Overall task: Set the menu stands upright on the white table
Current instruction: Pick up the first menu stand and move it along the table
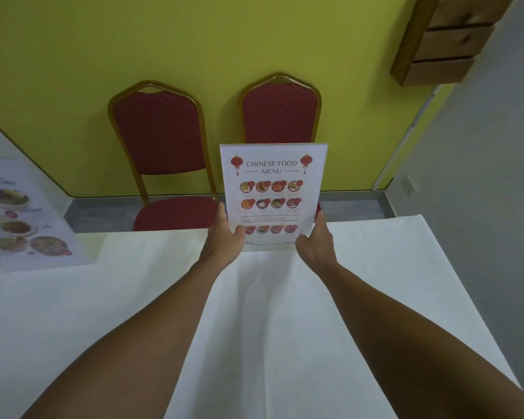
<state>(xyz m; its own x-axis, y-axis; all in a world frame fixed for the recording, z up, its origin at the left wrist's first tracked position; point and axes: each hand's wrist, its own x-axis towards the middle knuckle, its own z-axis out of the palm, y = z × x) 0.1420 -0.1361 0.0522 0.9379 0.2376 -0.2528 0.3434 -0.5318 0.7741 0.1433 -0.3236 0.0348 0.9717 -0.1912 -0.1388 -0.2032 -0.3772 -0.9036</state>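
Note:
A menu stand [273, 189] printed "Chinese Food Menu" stands upright near the far edge of the white table [285, 328], facing me. My left hand [223, 237] grips its lower left edge and my right hand [313, 240] grips its lower right edge. Its base is hidden behind my hands. A second menu stand [28, 219] with food pictures stands at the far left of the table, blurred and leaning back.
Two red padded chairs with gold frames, the left chair [161, 140] and the right chair [280, 113], stand beyond the table against a yellow-green wall. A wooden shelf unit [448, 40] hangs at the upper right. Grey floor lies right of the table.

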